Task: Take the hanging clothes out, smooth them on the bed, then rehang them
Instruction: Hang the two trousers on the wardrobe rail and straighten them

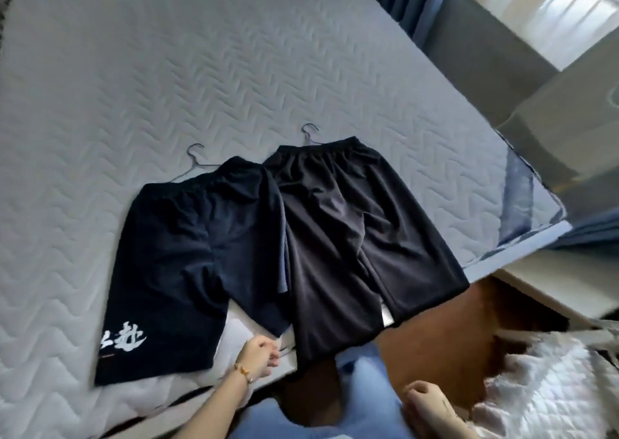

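Note:
Two pairs of dark shorts lie flat on the white quilted bed (167, 87), each still on a wire hanger. The navy shorts (187, 254) with white printed characters on one leg lie on the left, their hanger (194, 160) sticking out at the waist. The black shorts (351, 237) lie to the right, overlapping the navy pair, with their hanger hook (310, 132) above the waistband and one leg hanging over the bed edge. My left hand (259, 355), with a gold bracelet, rests at the bed edge just below the navy hem, fingers curled. My right hand (423, 396) hangs low, loosely curled, holding nothing.
Blue curtains (402, 0) and a bright window (549, 13) lie beyond the bed's far right corner. A brown wooden floor (435, 345) shows at the foot. A white glossy quilted fabric (542, 388) lies at the lower right.

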Motion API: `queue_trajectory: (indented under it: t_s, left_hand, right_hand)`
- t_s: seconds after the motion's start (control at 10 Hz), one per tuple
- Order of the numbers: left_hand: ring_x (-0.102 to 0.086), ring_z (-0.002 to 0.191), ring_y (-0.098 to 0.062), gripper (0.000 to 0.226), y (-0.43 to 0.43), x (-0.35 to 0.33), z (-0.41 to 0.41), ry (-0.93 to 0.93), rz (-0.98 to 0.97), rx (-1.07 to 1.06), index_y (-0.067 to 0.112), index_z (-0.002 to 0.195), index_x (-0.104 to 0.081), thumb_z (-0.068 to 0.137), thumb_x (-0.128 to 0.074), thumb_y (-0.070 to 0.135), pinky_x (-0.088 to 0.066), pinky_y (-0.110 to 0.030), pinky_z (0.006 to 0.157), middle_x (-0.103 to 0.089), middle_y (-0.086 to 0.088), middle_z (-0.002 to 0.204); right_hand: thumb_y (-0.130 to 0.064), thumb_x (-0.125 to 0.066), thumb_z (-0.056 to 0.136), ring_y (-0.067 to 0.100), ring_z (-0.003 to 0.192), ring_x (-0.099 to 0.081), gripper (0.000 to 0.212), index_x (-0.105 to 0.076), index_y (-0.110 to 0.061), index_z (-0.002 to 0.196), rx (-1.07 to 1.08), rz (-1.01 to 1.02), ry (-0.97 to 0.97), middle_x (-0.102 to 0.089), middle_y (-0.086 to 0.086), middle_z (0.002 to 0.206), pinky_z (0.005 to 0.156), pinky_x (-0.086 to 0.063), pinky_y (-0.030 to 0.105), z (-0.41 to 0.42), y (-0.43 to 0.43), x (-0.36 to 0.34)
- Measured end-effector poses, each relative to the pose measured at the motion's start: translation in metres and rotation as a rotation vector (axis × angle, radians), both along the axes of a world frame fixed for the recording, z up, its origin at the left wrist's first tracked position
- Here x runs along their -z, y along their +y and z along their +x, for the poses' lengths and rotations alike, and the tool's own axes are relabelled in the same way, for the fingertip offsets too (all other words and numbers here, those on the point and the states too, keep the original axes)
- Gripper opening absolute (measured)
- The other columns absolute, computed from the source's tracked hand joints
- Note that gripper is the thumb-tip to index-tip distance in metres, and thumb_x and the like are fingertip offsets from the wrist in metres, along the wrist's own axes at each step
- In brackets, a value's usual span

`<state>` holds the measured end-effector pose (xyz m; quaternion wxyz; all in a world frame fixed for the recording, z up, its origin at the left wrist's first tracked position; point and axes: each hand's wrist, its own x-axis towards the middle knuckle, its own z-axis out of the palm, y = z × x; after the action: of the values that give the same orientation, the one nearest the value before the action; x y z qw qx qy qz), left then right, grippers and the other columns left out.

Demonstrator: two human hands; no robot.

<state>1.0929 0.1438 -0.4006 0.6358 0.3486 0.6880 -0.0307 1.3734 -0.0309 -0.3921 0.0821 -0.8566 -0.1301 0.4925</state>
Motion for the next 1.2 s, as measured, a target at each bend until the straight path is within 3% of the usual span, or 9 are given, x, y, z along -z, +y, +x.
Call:
queue_trajectory:
  t_s: [0.2, 0.3, 0.4, 0.5, 0.6, 0.7, 0.9, 1.1, 1.2]
  left_hand:
    - [-0.046, 0.041, -0.019, 0.031, -0.049, 0.015, 0.007, 0.107, -0.190, -0.349, -0.002, 0.059, -0.051, 0.087, -0.058, 0.011, -0.035, -0.021, 0.047, -0.049, -0.013, 0.050]
    - [-0.051, 0.054, -0.022, 0.035, -0.045, 0.020, 0.020, 0.231, -0.175, -0.416, 0.003, 0.062, -0.055, 0.094, -0.044, -0.002, -0.042, -0.026, 0.047, -0.054, -0.014, 0.058]
    - [-0.058, 0.062, -0.019, 0.026, -0.004, 0.019, 0.040, 0.265, -0.058, -0.216, 0.016, 0.076, -0.062, 0.093, -0.047, 0.003, -0.045, -0.014, 0.052, -0.066, -0.010, 0.073]
    - [-0.061, 0.057, -0.013, 0.026, 0.053, 0.021, 0.058, 0.250, 0.075, -0.186, 0.018, 0.078, -0.060, 0.090, -0.047, -0.001, -0.046, -0.015, 0.056, -0.067, 0.003, 0.061]
    - [-0.062, 0.056, 0.003, 0.027, 0.128, 0.048, 0.073, 0.207, 0.289, -0.142, 0.023, 0.078, -0.063, 0.088, -0.050, 0.002, -0.046, -0.012, 0.059, -0.072, 0.005, 0.068]
    - [-0.065, 0.068, 0.000, 0.031, 0.188, 0.064, 0.075, 0.167, 0.416, -0.078, 0.027, 0.081, -0.061, 0.091, -0.046, 0.002, -0.044, -0.003, 0.060, -0.071, -0.001, 0.079]
    - [-0.058, 0.100, -0.017, 0.030, 0.350, 0.105, 0.011, 0.400, 0.684, -0.039, 0.013, 0.122, -0.054, 0.093, -0.049, 0.009, -0.045, -0.027, 0.084, -0.061, -0.002, 0.113]
    - [-0.059, 0.106, -0.025, 0.032, 0.425, 0.141, -0.032, 0.597, 0.711, 0.065, 0.011, 0.123, -0.053, 0.091, -0.049, 0.009, -0.049, -0.038, 0.089, -0.060, -0.007, 0.121]
    - [-0.061, 0.099, -0.025, 0.030, 0.434, 0.147, -0.044, 0.691, 0.761, 0.125, 0.012, 0.117, -0.056, 0.089, -0.048, 0.008, -0.052, -0.040, 0.080, -0.060, -0.005, 0.116]
  right_hand:
    - [0.001, -0.052, 0.078, 0.011, 0.048, -0.052, 0.024, -0.071, -0.012, 0.070, -0.295, 0.096, 0.066, -0.060, -0.004, 0.044, 0.050, -0.040, 0.023, 0.103, 0.138, -0.010]
    - [0.005, -0.043, 0.085, 0.015, 0.045, -0.048, 0.025, -0.064, -0.005, 0.076, -0.225, 0.154, 0.127, -0.058, 0.002, 0.050, 0.043, -0.037, 0.018, 0.132, 0.215, -0.003]
    - [0.004, -0.042, 0.086, 0.016, 0.050, -0.049, 0.026, -0.063, -0.008, 0.075, -0.272, 0.214, 0.164, -0.058, 0.008, 0.060, 0.045, -0.039, 0.019, 0.139, 0.282, 0.003]
    - [0.002, -0.042, 0.086, 0.015, 0.056, -0.053, 0.026, -0.063, -0.011, 0.079, -0.364, 0.219, 0.172, -0.061, 0.004, 0.063, 0.053, -0.042, 0.021, 0.140, 0.327, 0.022]
    - [0.001, -0.043, 0.082, 0.014, 0.060, -0.055, 0.027, -0.064, -0.015, 0.080, -0.458, 0.258, 0.127, -0.064, 0.003, 0.066, 0.060, -0.045, 0.025, 0.139, 0.386, 0.058]
    - [-0.003, -0.048, 0.083, 0.016, 0.071, -0.060, 0.025, -0.065, -0.021, 0.084, -0.499, 0.304, 0.069, -0.067, -0.001, 0.073, 0.070, -0.050, 0.031, 0.139, 0.429, 0.083]
    - [-0.009, -0.053, 0.085, 0.023, 0.102, -0.063, 0.031, -0.064, -0.015, 0.113, -0.564, 0.528, -0.180, -0.070, 0.005, 0.106, 0.084, -0.042, 0.027, 0.142, 0.563, 0.114]
    - [-0.006, -0.049, 0.085, 0.034, 0.130, -0.042, 0.053, -0.043, -0.008, 0.138, -0.741, 0.462, -0.376, -0.046, 0.018, 0.141, 0.109, -0.032, 0.038, 0.164, 0.642, 0.144]
    - [-0.011, -0.050, 0.087, 0.035, 0.133, -0.036, 0.056, -0.037, -0.010, 0.142, -0.823, 0.334, -0.433, -0.039, 0.016, 0.146, 0.111, -0.029, 0.044, 0.180, 0.650, 0.161]
